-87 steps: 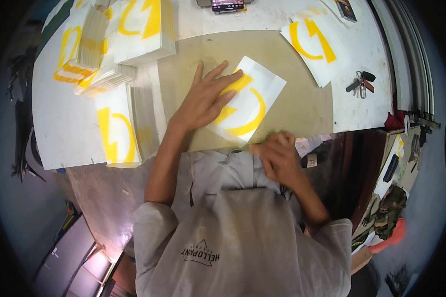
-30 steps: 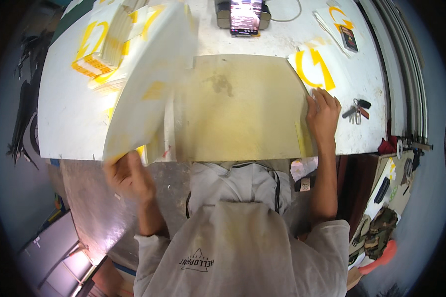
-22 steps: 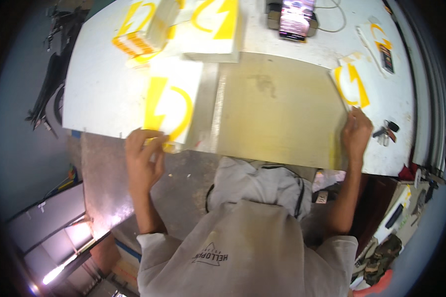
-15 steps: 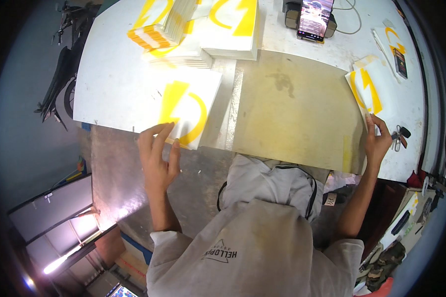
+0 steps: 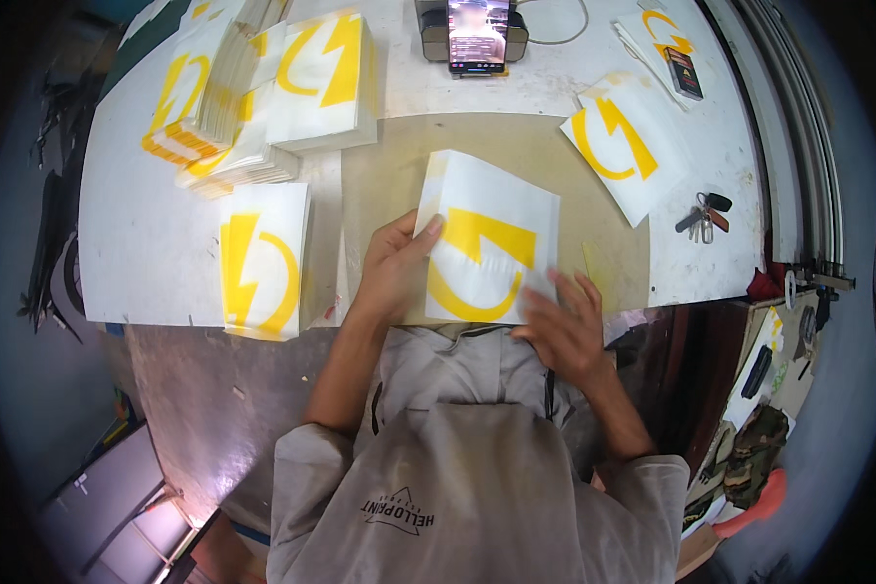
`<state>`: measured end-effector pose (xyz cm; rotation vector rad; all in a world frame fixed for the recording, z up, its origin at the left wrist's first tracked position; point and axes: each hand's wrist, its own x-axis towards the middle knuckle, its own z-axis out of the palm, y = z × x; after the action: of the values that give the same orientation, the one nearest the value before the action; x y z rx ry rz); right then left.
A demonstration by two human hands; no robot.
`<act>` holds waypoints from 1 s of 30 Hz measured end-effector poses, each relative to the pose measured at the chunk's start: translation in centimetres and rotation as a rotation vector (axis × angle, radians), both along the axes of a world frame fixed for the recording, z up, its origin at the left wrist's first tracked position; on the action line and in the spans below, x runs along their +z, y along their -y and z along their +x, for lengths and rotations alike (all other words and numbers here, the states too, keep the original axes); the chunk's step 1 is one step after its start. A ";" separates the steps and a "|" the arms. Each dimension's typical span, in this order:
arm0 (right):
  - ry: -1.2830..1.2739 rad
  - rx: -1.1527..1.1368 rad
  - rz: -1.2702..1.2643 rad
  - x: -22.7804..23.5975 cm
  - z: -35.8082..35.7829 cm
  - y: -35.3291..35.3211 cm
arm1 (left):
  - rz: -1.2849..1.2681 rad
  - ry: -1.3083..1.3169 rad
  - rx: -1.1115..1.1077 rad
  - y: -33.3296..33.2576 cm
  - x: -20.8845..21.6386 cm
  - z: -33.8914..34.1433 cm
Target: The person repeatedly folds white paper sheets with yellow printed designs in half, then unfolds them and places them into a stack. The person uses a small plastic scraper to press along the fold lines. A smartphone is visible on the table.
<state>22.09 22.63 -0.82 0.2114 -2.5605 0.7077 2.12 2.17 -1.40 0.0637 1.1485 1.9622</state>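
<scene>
A white paper bag (image 5: 487, 253) with a yellow lightning-and-arc print is held over the tan mat at the near table edge. My left hand (image 5: 394, 258) grips its left side, thumb on top and the other fingers underneath. By the bag's lower right corner is my right hand (image 5: 569, 326), fingers apart and partly blurred by motion; it seems to hold nothing. To the left, another printed bag (image 5: 263, 263) lies by the table's near edge. Flat bags (image 5: 618, 146) of the same print rest at the mat's right side.
Tall stacks of bags (image 5: 321, 88) stand at the back left. A lit phone (image 5: 478, 37) leans on a dark stand at the back. On the right are a bunch of keys (image 5: 706, 216) and a small dark box (image 5: 683, 73). The white table (image 5: 136, 234) ends just before my body.
My right hand has come from the bags on the right to the middle. My left hand has left the bag on the left and now grips a bag over the mat. The view has shifted.
</scene>
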 end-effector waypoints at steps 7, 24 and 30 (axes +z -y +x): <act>0.271 -0.398 -1.374 -1.5 -4.2 0.3 | 0.058 -0.072 0.121 2.1 -0.1 2.1; 0.570 0.120 -1.843 -1.7 -1.2 -4.2 | -0.302 -0.394 -0.048 1.7 -1.9 1.5; 0.798 0.274 -1.983 -3.6 -3.1 -4.8 | -0.746 -0.904 0.376 2.4 -0.7 2.4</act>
<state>18.97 27.41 -4.40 -0.4720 -1.0561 3.2620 4.52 -0.24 -2.07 0.3872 2.5772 1.6828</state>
